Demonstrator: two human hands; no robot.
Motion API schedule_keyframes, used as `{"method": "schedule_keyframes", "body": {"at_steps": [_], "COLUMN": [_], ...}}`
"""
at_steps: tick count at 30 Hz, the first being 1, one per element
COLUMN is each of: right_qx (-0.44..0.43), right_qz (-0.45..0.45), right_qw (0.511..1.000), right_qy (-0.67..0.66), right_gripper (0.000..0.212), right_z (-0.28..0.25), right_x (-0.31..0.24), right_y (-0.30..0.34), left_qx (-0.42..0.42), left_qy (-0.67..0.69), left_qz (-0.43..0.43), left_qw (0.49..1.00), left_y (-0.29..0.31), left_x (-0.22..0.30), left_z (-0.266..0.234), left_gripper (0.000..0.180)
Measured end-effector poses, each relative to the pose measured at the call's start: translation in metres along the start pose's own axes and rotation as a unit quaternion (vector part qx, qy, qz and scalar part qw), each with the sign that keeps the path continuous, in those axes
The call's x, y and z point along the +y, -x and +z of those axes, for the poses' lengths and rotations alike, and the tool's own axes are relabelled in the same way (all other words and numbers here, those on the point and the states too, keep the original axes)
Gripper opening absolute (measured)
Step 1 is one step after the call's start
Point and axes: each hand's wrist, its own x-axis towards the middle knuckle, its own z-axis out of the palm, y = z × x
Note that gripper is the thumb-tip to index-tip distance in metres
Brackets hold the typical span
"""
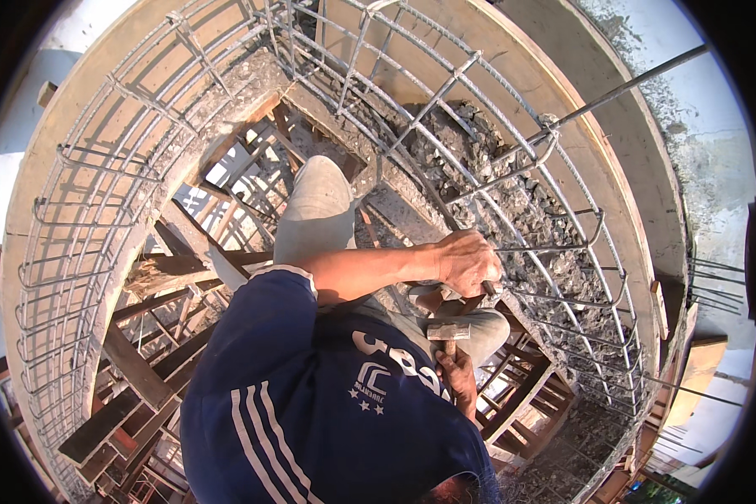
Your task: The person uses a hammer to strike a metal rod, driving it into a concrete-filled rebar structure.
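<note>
My left hand (467, 260) is closed around a chisel (490, 288), whose blunt metal end sticks out of the fist; the rest of it is hidden by my fingers. That fist is beside the rebar cage (554, 277) and the broken concrete (512, 202). Lower down, close to my body, my right hand (458, 374) grips the handle of a hammer (449, 332). Its steel head is raised above the hand, a short way below the chisel's end and apart from it.
Curved form panels (596, 168) line the rebar on the right. Another run of bent rebar (76, 218) curves along the left. Timber beams (151, 361) and open gaps are below me. A long steel bar (630, 84) juts out at upper right.
</note>
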Motion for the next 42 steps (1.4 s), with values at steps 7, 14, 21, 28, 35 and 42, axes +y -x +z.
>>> {"method": "schedule_keyframes", "body": {"at_steps": [7,14,21,28,35,42], "right_qx": [-0.026,-0.055,-0.024,0.153,0.318,0.264], "right_qz": [0.003,0.028,0.044,-0.19,-0.455,-0.337], "right_qw": [0.999,0.997,0.999,0.959,0.804,0.902], "right_qy": [-0.039,-0.046,-0.006,-0.142,-0.215,-0.049], "right_gripper": [0.019,0.02,0.031,0.016,0.021,0.011], "right_z": [-0.008,-0.012,-0.008,0.01,-0.016,0.01], "right_x": [0.005,0.008,-0.004,0.013,-0.036,-0.061], "right_y": [-0.011,-0.013,0.002,0.059,0.071,0.027], "left_qx": [-0.086,-0.161,-0.236,-0.148,-0.038,-0.03], "left_qy": [0.064,0.008,-0.029,-0.032,-0.023,-0.051], "left_qz": [0.05,0.058,0.067,0.038,0.007,-0.042], "left_qw": [0.993,0.985,0.969,0.988,0.999,0.997], "left_y": [0.012,0.024,0.053,0.032,-0.006,-0.007], "left_x": [0.008,-0.009,-0.017,-0.025,0.01,0.009], "left_z": [0.074,0.033,0.05,0.067,-0.01,-0.014], "left_gripper": [0.018,0.022,0.025,0.02,0.02,0.018]}}
